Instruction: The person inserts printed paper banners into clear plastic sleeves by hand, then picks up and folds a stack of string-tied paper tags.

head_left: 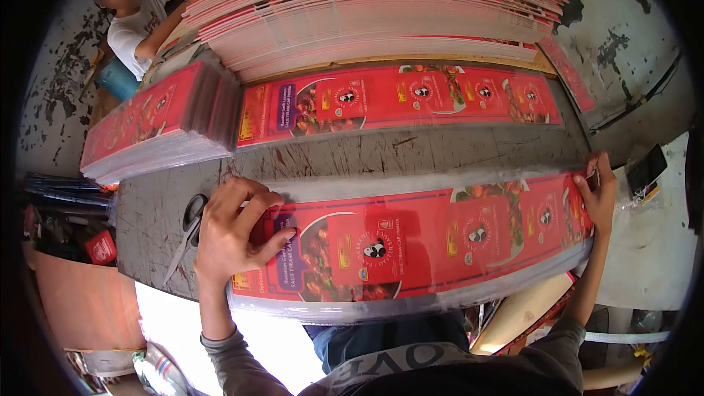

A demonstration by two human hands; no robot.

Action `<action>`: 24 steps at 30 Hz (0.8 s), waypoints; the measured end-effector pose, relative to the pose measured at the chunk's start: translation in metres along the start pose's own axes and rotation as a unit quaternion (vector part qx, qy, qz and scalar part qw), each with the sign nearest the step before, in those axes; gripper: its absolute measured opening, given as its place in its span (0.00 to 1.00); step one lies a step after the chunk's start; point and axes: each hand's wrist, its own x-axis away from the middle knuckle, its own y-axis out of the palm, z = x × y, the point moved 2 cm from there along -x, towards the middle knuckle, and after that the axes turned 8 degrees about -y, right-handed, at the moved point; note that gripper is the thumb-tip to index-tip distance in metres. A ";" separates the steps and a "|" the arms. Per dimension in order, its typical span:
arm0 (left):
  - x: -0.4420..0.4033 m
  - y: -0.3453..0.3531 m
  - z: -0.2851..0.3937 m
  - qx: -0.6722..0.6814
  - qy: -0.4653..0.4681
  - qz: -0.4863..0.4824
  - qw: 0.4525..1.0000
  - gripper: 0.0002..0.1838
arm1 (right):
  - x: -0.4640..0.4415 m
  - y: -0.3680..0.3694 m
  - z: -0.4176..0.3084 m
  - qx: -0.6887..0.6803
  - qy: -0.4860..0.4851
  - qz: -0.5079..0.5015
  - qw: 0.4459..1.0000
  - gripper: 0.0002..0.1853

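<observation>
A long stack of red printed sheets in clear plastic (425,242) lies along the table's near edge. My left hand (238,227) rests on its left end, thumb and fingers apart, the palm partly hidden. At the right end, my right hand (598,187) has its thumb and fingers bent around the stack's far corner; whether it pinches the plastic is too small to tell. Black-handled scissors (188,231) lie on the table just left of my left hand. Behind the stack, another red printed sheet (381,106) lies flat.
A tall pile of red-and-white sheets (381,22) stands at the back, and a plastic-wrapped stack (139,128) at the left. A person in a white shirt (139,37) is at the upper left. A black phone-like object (647,169) lies at the right.
</observation>
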 end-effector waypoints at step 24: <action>0.000 0.000 0.004 0.003 -0.003 0.005 1.000 0.16 | -0.001 0.000 0.004 -0.025 0.037 -0.038 0.998 0.19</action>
